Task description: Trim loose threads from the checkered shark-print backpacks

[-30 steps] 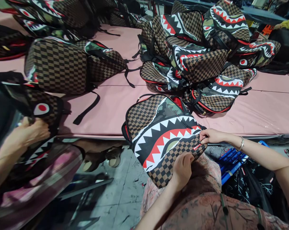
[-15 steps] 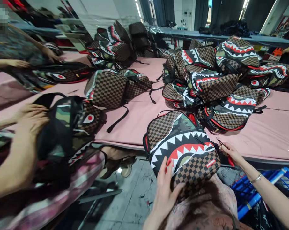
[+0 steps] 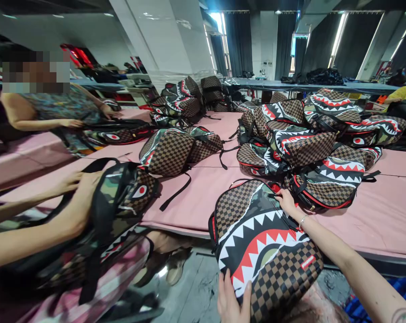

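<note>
A backpack [image 3: 280,273] with a brown checkered pattern, camouflage and a red-and-white shark mouth leans tilted on the edge of the pink table. At its lower left side is my left hand [image 3: 231,298], holding the bag with fingers and thumb pressed on its front. My right hand [image 3: 288,202] is closed on thread snips [image 3: 273,195], mostly hidden by the fingers, their dark tip at the top of the bag's front. Loose dark threads [image 3: 279,210] lie on the camouflage panel just below.
A pile of similar backpacks [image 3: 307,146] stands behind mine on the pink table [image 3: 196,197]. To the left a co-worker's hands [image 3: 78,193] handle another backpack [image 3: 122,193]. Another person [image 3: 55,107] works farther back. A blue crate [image 3: 377,300] is at lower right.
My right hand has moved from the bag's right side up and left to its top, with the snips. My left hand has slid lower along the bag. The view has tilted up.
</note>
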Available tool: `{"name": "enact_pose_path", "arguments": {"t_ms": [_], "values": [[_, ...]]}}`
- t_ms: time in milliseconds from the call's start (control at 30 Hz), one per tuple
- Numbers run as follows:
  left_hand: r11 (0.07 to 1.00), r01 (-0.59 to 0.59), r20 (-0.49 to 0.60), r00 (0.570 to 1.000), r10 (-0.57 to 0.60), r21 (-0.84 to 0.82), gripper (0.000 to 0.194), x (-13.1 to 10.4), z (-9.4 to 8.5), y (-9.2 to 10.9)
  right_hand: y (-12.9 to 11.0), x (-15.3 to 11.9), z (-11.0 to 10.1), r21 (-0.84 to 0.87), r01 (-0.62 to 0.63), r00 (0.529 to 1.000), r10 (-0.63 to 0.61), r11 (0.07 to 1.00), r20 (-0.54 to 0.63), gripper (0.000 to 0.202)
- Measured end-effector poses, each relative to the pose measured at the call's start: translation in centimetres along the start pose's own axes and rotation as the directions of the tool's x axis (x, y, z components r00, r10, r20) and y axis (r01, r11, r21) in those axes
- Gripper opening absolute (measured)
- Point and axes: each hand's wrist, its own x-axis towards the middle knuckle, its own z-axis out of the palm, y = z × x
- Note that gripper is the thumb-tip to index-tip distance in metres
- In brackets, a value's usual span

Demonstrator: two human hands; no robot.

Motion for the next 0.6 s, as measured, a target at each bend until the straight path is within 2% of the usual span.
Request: {"name": "enact_pose_path", "arguments": {"t_ms": [200, 600], "values": [[1.000, -0.003, -0.035, 0.999, 0.003, 0.001, 0.060, 0.2, 0.3, -0.5, 0.6, 0.9, 2.0, -0.052, 0.016, 0.999, -0.017, 0.999, -0.032, 0.007], [1.000, 0.013, -0.029, 1.000, -0.012, 0.028, 0.060, 0.4, 0.2, -0.7, 0.5, 1.5, 2.7, -0.061, 0.134, 0.991, -0.135, 0.989, -0.023, 0.009]]}}
